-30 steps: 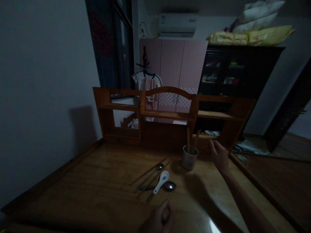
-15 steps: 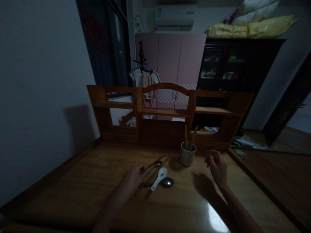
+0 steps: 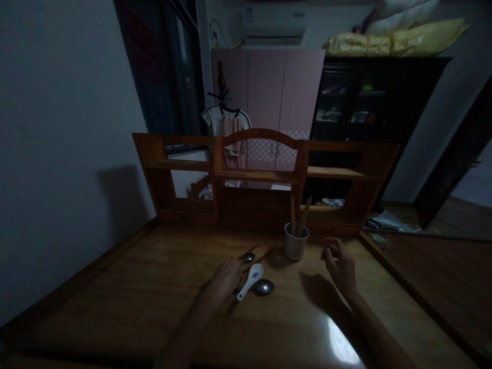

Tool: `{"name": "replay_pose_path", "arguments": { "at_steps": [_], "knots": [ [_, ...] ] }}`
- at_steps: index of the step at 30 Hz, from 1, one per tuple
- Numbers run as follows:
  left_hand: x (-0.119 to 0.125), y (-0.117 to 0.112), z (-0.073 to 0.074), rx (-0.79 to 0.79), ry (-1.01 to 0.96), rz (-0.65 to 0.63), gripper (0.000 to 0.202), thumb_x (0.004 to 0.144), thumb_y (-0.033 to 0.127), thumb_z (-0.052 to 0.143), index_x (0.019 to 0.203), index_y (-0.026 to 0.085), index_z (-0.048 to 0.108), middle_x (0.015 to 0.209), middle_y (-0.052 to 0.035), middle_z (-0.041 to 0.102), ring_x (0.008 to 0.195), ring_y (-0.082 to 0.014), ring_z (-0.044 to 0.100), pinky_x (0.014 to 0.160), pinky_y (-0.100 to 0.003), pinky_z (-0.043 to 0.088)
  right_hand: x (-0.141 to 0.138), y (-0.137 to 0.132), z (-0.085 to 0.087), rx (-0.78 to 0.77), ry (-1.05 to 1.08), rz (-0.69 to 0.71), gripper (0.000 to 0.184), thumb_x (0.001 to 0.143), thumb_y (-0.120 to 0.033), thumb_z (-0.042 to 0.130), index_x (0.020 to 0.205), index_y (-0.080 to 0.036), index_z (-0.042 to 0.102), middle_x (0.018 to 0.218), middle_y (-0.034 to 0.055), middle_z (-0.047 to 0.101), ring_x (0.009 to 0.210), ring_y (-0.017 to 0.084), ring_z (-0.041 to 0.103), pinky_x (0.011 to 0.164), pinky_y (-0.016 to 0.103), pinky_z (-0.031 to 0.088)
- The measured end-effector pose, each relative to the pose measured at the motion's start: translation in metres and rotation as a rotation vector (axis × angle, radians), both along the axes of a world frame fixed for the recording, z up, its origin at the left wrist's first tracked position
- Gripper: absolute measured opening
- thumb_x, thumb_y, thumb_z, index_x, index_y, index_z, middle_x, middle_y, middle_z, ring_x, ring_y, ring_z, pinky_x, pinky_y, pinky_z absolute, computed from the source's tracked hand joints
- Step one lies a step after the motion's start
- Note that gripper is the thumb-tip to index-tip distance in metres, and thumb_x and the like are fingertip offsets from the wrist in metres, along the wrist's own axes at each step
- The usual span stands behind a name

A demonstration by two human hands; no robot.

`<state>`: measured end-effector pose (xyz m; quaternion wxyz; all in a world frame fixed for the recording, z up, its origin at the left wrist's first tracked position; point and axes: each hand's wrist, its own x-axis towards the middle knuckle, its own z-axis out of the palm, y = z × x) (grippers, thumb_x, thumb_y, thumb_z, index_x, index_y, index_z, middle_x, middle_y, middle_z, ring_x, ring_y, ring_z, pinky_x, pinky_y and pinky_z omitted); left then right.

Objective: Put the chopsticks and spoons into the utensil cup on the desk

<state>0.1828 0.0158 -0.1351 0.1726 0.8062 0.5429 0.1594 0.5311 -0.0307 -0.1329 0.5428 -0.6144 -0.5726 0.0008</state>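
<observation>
My left hand [image 3: 225, 279] is over the handles of the utensils lying on the table. Its fingers are bent downward and closed; what they hold is hidden. Just past the fingertips shows the bowl of a small metal spoon [image 3: 249, 258], beside a chopstick [image 3: 251, 250]. A white ceramic spoon with a blue mark [image 3: 251, 281] lies right of the hand, across the handle of a larger metal spoon [image 3: 264, 287]. My right hand [image 3: 340, 264] hovers above the table, fingers loosely bent and apart, holding nothing. Left of it stands a light perforated cup [image 3: 295, 246] with several chopsticks [image 3: 302, 218] upright in it.
A wooden shelf unit [image 3: 257, 177] runs along the table's back edge. The wooden tabletop [image 3: 134, 292] meets a wall [image 3: 69, 154] on the left and has a raised rim [image 3: 403, 284] on the right. Behind are a pink wardrobe [image 3: 265, 87] and a dark cabinet [image 3: 400, 113].
My left hand has moved right and slightly forward, now covering more of the small spoon's handle and the chopsticks. My right hand is nearly where it was. The view has shifted slightly.
</observation>
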Motion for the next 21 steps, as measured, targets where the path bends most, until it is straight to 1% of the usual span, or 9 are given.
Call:
{"name": "replay_pose_path", "arguments": {
  "at_steps": [2,5,6,8,11,14,16,19,21],
  "knots": [
    [-0.004,0.0,0.009,0.012,0.017,0.023,0.013,0.086,0.02,0.048,0.082,0.017,0.06,0.091,-0.0085,0.065,0.088,-0.0207,0.058,0.073,-0.028,0.038,0.0,0.0,0.001,-0.002,-0.002,-0.01,0.023,0.091,-0.029,0.047,0.111,-0.019,0.054,0.064,-0.002,0.058,0.055,0.015,0.06,0.052,0.022,0.045],
    [-0.017,0.004,0.022,0.071,0.056,0.091,0.019,0.091,0.026,0.045,0.083,0.017,0.059,0.089,-0.008,0.065,0.085,-0.0201,0.058,0.069,-0.027,0.037,0.002,0.0,0.001,-0.006,0.001,-0.028,0.025,0.092,-0.029,0.046,0.114,-0.019,0.053,0.064,-0.0025,0.058,0.053,0.014,0.059,0.049,0.022,0.043],
    [-0.022,0.007,0.024,0.094,0.078,0.107,0.018,0.09,0.027,0.046,0.083,0.017,0.06,0.089,-0.0078,0.064,0.085,-0.0202,0.058,0.069,-0.027,0.037,0.002,0.0,0.001,-0.006,0.001,-0.033,0.025,0.092,-0.029,0.046,0.114,-0.019,0.053,0.063,-0.0027,0.058,0.053,0.014,0.059,0.049,0.022,0.043],
    [-0.032,0.013,0.025,0.131,0.127,0.121,0.014,0.088,0.024,0.05,0.084,0.017,0.06,0.091,-0.0082,0.065,0.088,-0.021,0.058,0.071,-0.027,0.036,0.002,0.0,0.001,-0.005,-0.006,-0.04,0.026,0.091,-0.029,0.046,0.114,-0.019,0.053,0.062,-0.0031,0.057,0.053,0.014,0.059,0.051,0.022,0.044],
    [-0.042,0.023,0.017,0.133,0.171,0.138,0.009,0.083,0.018,0.054,0.086,0.016,0.062,0.093,-0.0091,0.065,0.09,-0.022,0.057,0.072,-0.028,0.035,0.002,0.0,0.0,-0.013,-0.008,-0.04,0.026,0.091,-0.03,0.046,0.114,-0.019,0.053,0.062,-0.0032,0.057,0.053,0.014,0.059,0.051,0.023,0.044],
    [-0.044,0.03,0.006,0.104,0.177,0.147,0.007,0.08,0.02,0.057,0.083,0.016,0.062,0.091,-0.0094,0.066,0.089,-0.0232,0.057,0.07,-0.029,0.034,0.001,0.0,-0.001,-0.024,0.005,-0.024,0.028,0.092,-0.031,0.045,0.116,-0.019,0.053,0.062,-0.0025,0.058,0.052,0.015,0.059,0.049,0.022,0.044],
    [-0.044,0.032,0.0,0.089,0.175,0.138,0.006,0.078,0.02,0.059,0.081,0.016,0.063,0.092,-0.0088,0.066,0.091,-0.0236,0.056,0.071,-0.029,0.035,0.001,0.001,-0.001,-0.021,0.009,-0.015,0.029,0.092,-0.032,0.045,0.116,-0.018,0.053,0.063,-0.002,0.058,0.053,0.015,0.059,0.048,0.022,0.043],
    [-0.044,0.034,-0.007,0.072,0.163,0.122,0.006,0.077,0.02,0.059,0.081,0.017,0.063,0.093,-0.0073,0.066,0.094,-0.0231,0.055,0.074,-0.029,0.035,0.001,0.001,-0.001,-0.019,0.015,-0.008,0.027,0.092,-0.031,0.045,0.114,-0.018,0.053,0.063,-0.0017,0.057,0.053,0.015,0.058,0.047,0.021,0.043],
    [-0.044,0.035,-0.009,0.054,0.151,0.124,0.008,0.077,0.019,0.058,0.083,0.018,0.063,0.092,-0.006,0.066,0.091,-0.0218,0.056,0.072,-0.028,0.035,0.0,0.001,-0.001,-0.022,0.014,-0.005,0.026,0.092,-0.031,0.046,0.113,-0.018,0.053,0.063,-0.0018,0.057,0.053,0.015,0.058,0.047,0.021,0.043]
  ]
}}
